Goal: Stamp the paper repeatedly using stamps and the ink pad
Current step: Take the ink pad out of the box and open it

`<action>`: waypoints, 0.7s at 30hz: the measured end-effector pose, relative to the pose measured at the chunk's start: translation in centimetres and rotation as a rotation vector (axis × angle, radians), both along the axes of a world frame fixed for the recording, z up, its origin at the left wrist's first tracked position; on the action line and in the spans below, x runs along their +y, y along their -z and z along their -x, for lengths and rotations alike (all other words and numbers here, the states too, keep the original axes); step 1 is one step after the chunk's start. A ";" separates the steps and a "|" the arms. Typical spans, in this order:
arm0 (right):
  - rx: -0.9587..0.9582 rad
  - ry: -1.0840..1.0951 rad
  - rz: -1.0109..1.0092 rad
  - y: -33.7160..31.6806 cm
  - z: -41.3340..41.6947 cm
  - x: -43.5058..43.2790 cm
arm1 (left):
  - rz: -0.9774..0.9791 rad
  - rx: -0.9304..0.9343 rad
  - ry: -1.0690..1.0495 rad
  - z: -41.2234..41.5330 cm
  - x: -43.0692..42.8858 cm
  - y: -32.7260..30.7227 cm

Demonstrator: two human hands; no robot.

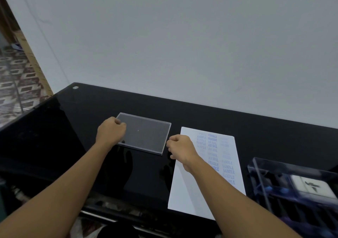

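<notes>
Writing: the paper (192,192) carries blue stamped words in three columns, reading SAMPLE, FRAGILE and AIR MAIL; FRAGILE shows twice at the top of the middle column and twice lower down, and many marks are too faint to read or count.
Paper: one white sheet, flat on the black glossy table (54,137), right of centre, its near edge at the table's front edge.
Clear lid (146,135): one flat, see-through rectangle lying on the table just left of the paper, nothing seen in it.
Clear box (274,173): one, at the far right beside the paper; inside it a white block (311,184) with a dark mark on top and some bluish pieces, too blurred to name or count.
Left hand (110,132): over the lid's left edge, fingers curled at its far-left corner and seemingly gripping that edge.
Right hand (180,147): above the paper's left edge, just beside the lid's near-right corner, fingers curled; whether they hold or touch anything cannot be told.
Ink pad: none can be made out.
</notes>
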State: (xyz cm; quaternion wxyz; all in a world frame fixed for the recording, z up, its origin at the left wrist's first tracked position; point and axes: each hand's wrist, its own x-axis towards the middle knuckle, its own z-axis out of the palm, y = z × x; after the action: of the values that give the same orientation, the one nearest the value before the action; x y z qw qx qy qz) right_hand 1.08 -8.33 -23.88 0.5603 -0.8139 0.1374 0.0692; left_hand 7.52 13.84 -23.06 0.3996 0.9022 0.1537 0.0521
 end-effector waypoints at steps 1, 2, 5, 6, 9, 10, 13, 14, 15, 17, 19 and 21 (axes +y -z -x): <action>-0.006 0.007 0.004 -0.2 0.3 -0.5 | 0.003 -0.015 0.017 0.3 -0.8 -0.4; -0.014 0.018 0.012 -0.6 0.8 -1.1 | 0.006 -0.027 0.040 0.6 -1.7 -0.9; -0.045 0.066 0.047 -1.6 2.0 -3.5 | 0.008 -0.063 0.119 1.8 -4.9 -2.1; -0.056 0.085 0.057 -2.0 2.5 -4.5 | 0.013 -0.075 0.139 2.1 -6.1 -2.5; -0.077 0.141 0.062 -2.9 4.2 -7.9 | 0.057 -0.078 0.211 3.2 -10.0 -3.5; -0.078 0.160 0.054 -3.3 4.9 -9.2 | 0.072 -0.071 0.239 3.6 -11.4 -3.8; -0.059 0.229 0.087 -4.0 7.2 -13.3 | 0.120 -0.089 0.326 5.3 -16.0 -4.7; -0.059 0.255 0.101 -4.3 8.1 -14.7 | 0.134 -0.093 0.357 6.0 -17.6 -5.0; -0.064 0.279 0.114 -4.4 8.8 -16.0 | 0.146 -0.091 0.389 6.6 -19.2 -5.2; -0.077 0.311 0.159 -4.6 10.4 -18.8 | 0.163 -0.082 0.460 8.0 -22.4 -5.4; -0.076 0.356 0.201 -4.9 12.1 -21.5 | 0.166 -0.089 0.531 9.7 -25.6 -5.8; -0.072 0.400 0.235 -5.2 13.7 -24.3 | 0.149 -0.101 0.595 11.3 -28.6 -6.1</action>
State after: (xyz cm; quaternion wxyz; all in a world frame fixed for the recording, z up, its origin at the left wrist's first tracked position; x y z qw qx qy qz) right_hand -12.65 -32.62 -18.65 0.4689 -0.8321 0.2827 -0.0889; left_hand -3.77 -14.71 -16.94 0.4694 0.8721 -0.1338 -0.0339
